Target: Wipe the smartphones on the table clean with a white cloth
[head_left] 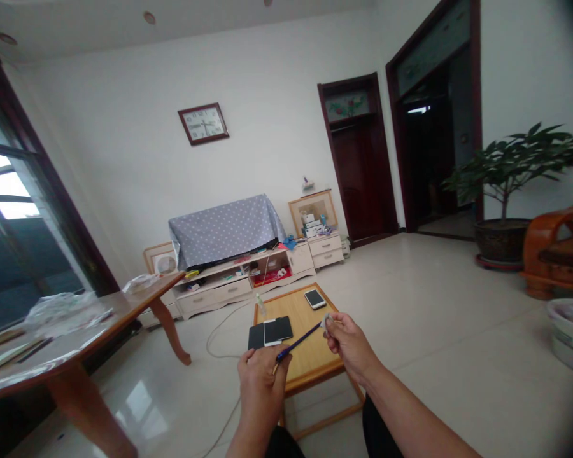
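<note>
A slender dark-blue stick [303,340], pen-like in shape, is held between the two hands above a low wooden desk [314,361], with its length running from about eight o'clock up toward two o'clock. Its thicker, darker end is gripped between the thumb and bent fingers of the left hand [263,375], the back of which is turned to the camera. At its other end a small whitish wad [326,320] is pinched between the thumb and fingers of the right hand [351,343], the remaining fingers being curled in; whether the stick's tip is touched by the wad cannot be told.

On the desk, taken from its middle, a phone [314,299] with a dark screen is laid at one o'clock. Black flat items [277,330] with a white strip between them are seen between nine and ten o'clock, just beyond the left hand. A small clear bottle [260,305] is stood near the edge, between ten and eleven o'clock. A low cabinet [222,294], topped by a spotted cloth [226,229], is placed at eleven o'clock, well apart from the desk.
</note>
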Demonstrator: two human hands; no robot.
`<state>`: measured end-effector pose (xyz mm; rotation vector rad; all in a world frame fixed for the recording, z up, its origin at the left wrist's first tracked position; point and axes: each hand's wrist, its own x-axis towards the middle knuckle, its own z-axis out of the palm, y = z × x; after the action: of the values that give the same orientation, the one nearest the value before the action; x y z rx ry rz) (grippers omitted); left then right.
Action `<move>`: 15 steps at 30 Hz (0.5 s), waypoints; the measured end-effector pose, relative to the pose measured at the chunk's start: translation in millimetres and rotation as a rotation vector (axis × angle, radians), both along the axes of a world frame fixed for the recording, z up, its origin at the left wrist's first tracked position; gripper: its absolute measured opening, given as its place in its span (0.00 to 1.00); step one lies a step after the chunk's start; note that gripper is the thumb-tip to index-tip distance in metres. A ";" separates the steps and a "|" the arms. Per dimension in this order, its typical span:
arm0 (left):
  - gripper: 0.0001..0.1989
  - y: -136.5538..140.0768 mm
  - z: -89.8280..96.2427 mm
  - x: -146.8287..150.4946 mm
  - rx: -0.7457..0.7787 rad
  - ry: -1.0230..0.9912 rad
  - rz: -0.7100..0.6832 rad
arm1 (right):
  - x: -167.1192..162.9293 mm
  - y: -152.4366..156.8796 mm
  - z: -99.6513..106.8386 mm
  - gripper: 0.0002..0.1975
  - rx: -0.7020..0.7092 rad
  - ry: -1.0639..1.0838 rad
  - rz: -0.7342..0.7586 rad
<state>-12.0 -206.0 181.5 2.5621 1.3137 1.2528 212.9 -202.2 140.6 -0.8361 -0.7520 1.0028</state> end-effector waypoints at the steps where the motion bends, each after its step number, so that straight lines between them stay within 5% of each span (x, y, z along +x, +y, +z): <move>1: 0.11 -2.7 -1.8 2.6 0.049 0.017 0.013 | -0.5 1.7 2.0 0.26 -0.010 0.011 -0.039; 7: 0.10 -16.5 3.3 20.6 0.208 0.040 0.060 | -20.3 -6.1 22.2 0.21 0.039 -0.127 -0.167; 12: 0.14 -16.3 2.3 22.8 0.304 0.042 0.088 | -53.8 -28.6 36.0 0.16 0.119 -0.285 0.002; 15: 0.15 -15.0 -0.8 18.2 0.346 0.039 0.104 | -48.0 -27.1 43.0 0.16 0.126 -0.282 -0.018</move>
<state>6.3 -221.0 180.7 2.7847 1.3589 1.5831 164.9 -229.3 183.6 -0.8824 -1.0358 0.8208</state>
